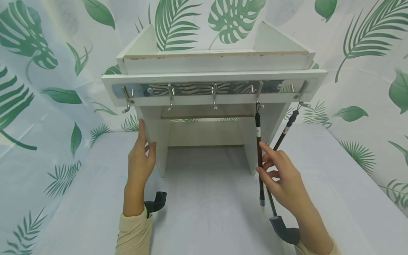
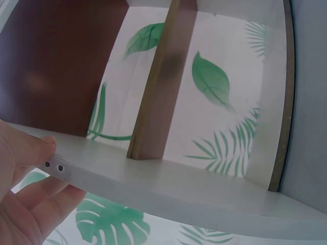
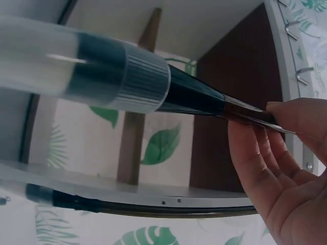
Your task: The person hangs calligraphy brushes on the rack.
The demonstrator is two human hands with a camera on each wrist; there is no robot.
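Observation:
A white shelf unit (image 1: 215, 65) carries a row of metal hooks (image 1: 214, 95). My left hand (image 1: 140, 159) pinches the front edge of its left side panel (image 2: 168, 201), thumb on the inner face and fingers outside. My right hand (image 1: 283, 180) pinches the dark shaft of a calligraphy brush (image 1: 259, 152) between thumb and fingertips. That brush hangs by its loop from the fourth hook, and its clear cap (image 3: 145, 76) shows large in the right wrist view. A second calligraphy brush (image 1: 285, 131) hangs aslant from the rightmost hook, behind the right hand.
Below the hooks the unit has a shelf board (image 1: 210, 111) and a low back board (image 1: 205, 134). The unit stands on a pale cloth-covered surface (image 1: 207, 205). A leaf-patterned backdrop (image 1: 63, 95) surrounds it. Black wrist mounts (image 1: 156, 202) stick out from both wrists.

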